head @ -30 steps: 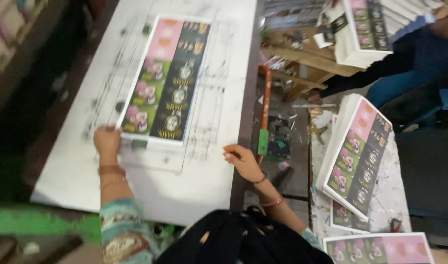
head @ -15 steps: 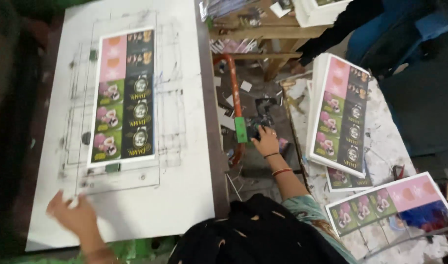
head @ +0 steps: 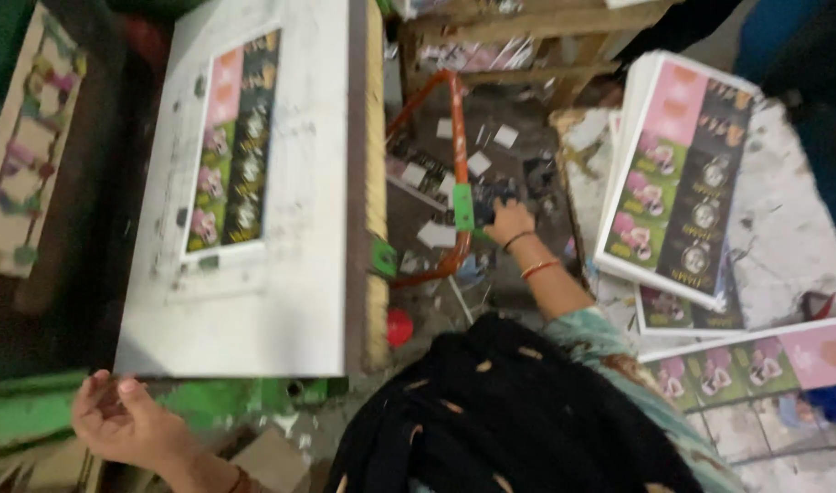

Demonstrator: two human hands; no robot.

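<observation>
A long printed sheet, pink, green and black, lies on the white press board at the left. My left hand hovers just below the board's near edge with its fingers loosely apart and nothing in it. My right hand reaches down into the gap right of the board. Its fingers curl at the green-taped part of a curved orange bar. The picture is blurred, so the grip itself is not sharp.
A stack of the same printed sheets lies on a stained white table at the right, with more sheets nearer me. Paper scraps litter the floor. A red knob sits by the board's edge. Another person's dark clothing shows top right.
My left hand left the sheet's corner and dropped below the board's near edge. My right hand moved from the board's right side to the orange bar. The view swung right.
</observation>
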